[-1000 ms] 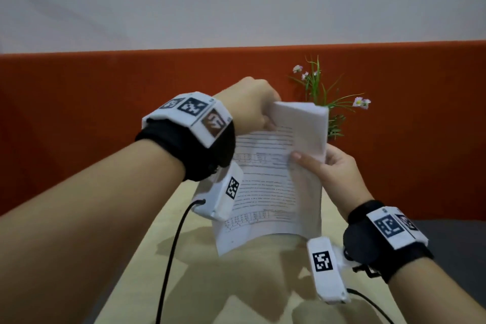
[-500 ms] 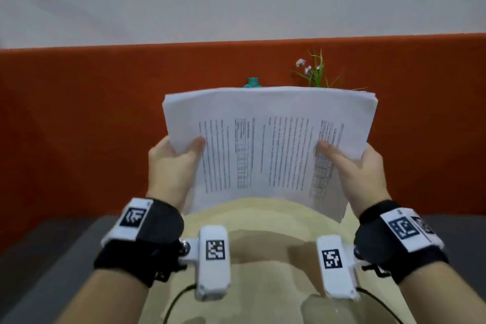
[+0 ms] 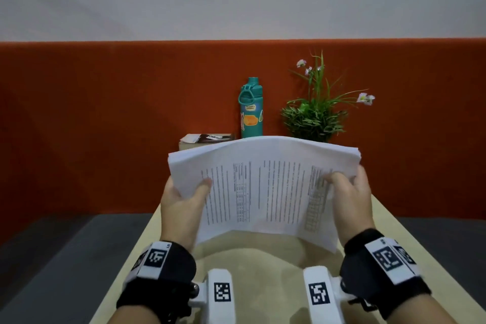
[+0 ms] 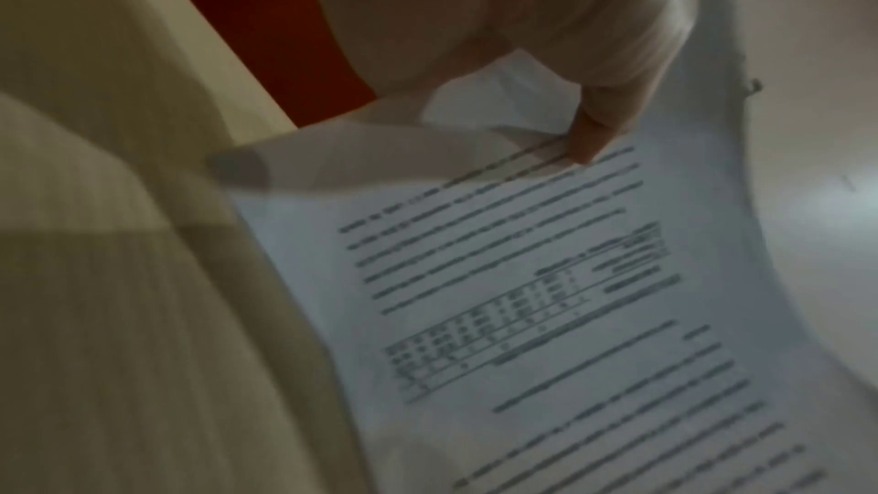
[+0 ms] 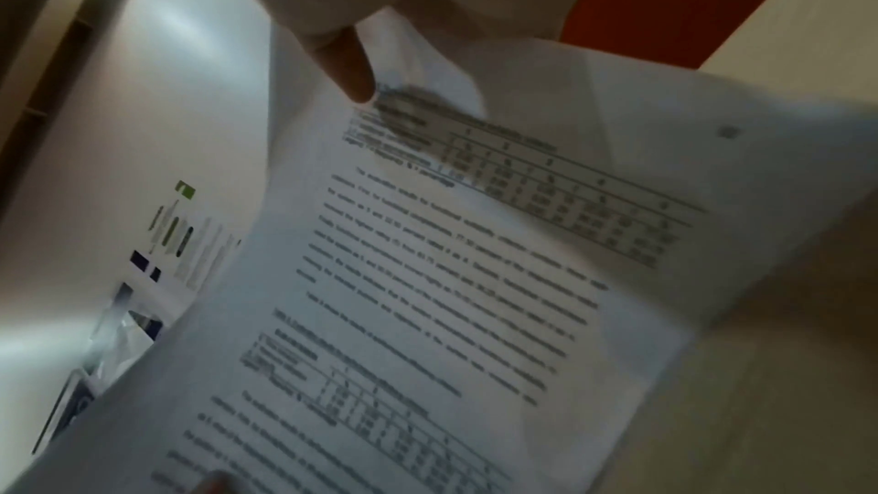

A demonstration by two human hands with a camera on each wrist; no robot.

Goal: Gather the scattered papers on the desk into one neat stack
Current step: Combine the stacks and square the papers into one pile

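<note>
A stack of white printed papers (image 3: 263, 187) hangs in the air above the pale wooden desk (image 3: 249, 258), turned sideways and bowed upward in the middle. My left hand (image 3: 184, 200) grips its left edge, thumb on the printed face. My right hand (image 3: 347, 192) grips the right edge the same way. In the left wrist view the thumb presses the papers (image 4: 546, 295) near the text. The right wrist view shows my thumb on the papers (image 5: 451, 258) beside a table of figures. The fingers behind the sheets are hidden.
At the back of the desk stand a teal water bottle (image 3: 251, 109), a potted green plant with small flowers (image 3: 315, 116) and a book (image 3: 205, 139). An orange partition (image 3: 105, 126) closes the far side. Grey surfaces (image 3: 52, 258) flank the desk.
The papers went from upright, with my left hand over the top, to sideways with one hand on each end. They have come lower and closer, uncovering the bottle, plant and book.
</note>
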